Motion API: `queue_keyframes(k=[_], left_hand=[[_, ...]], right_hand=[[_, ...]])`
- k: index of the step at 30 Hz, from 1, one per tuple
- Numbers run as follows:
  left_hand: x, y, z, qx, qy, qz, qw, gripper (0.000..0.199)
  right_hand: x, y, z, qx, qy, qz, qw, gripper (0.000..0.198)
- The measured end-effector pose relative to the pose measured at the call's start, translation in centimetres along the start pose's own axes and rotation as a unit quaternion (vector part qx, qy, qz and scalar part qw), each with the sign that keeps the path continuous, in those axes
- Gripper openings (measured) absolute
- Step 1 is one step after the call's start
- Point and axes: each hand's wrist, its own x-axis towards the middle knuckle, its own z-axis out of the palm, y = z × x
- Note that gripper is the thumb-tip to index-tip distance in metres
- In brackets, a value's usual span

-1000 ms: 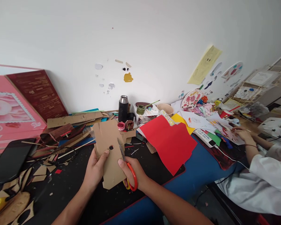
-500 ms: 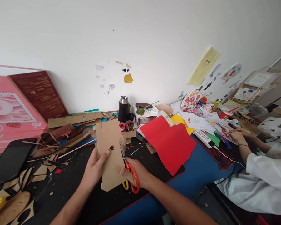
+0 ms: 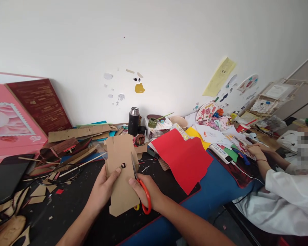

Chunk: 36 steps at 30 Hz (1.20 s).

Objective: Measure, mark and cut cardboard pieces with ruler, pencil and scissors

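Observation:
A flat piece of brown cardboard (image 3: pixel 124 191) with notched corners and a small round hole is held up over the black mat. My left hand (image 3: pixel 104 184) grips its left edge, thumb on the front face near the hole. My right hand (image 3: pixel 147 189) is closed on scissors (image 3: pixel 146 201) with orange and yellow handles. Their blades lie along the cardboard's right edge, pointing up and away from me. Whether the blades are biting into the board is hard to tell. My left fingers are hidden behind the cardboard.
Cardboard scraps (image 3: pixel 38 191) and a black phone (image 3: pixel 9 174) lie at the left. Behind stand a black thermos (image 3: pixel 133 123) and a paint jar (image 3: pixel 152 123). Red paper (image 3: pixel 182 157) and a power strip (image 3: pixel 220 153) lie right, where another person's hands (image 3: pixel 256 150) work.
The view has shifted slightly. The scissor handles have come closer together, with the yellow loop now mostly behind the cardboard. The cardboard stays in my left hand.

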Motion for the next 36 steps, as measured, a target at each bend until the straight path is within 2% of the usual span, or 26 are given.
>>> queue_keyframes(k=[3,11,20,26,36], left_hand=[[-0.3,-0.4,0.5,0.008,0.016,0.028,0.999,0.08],[-0.6,-1.0,1.0,0.028,0.013,0.056,0.998,0.075],[-0.2,-1.6,0.7,0.008,0.039,0.064,0.997,0.075],[-0.2,-1.5,0.4,0.012,0.062,0.063,0.996,0.073],[-0.1,-1.3,0.4,0.001,0.074,0.061,0.995,0.074]], right_hand=[[0.1,0.0,-0.1,-0.014,0.02,-0.032,0.999,0.058],[-0.2,0.3,-0.3,-0.035,0.039,-0.025,0.998,0.059],[0.7,0.6,1.1,-0.014,0.073,-0.019,0.997,0.068],[1.1,0.7,1.5,-0.017,0.081,-0.053,0.995,0.066],[1.5,0.7,1.8,-0.004,0.093,-0.054,0.994,0.063]])
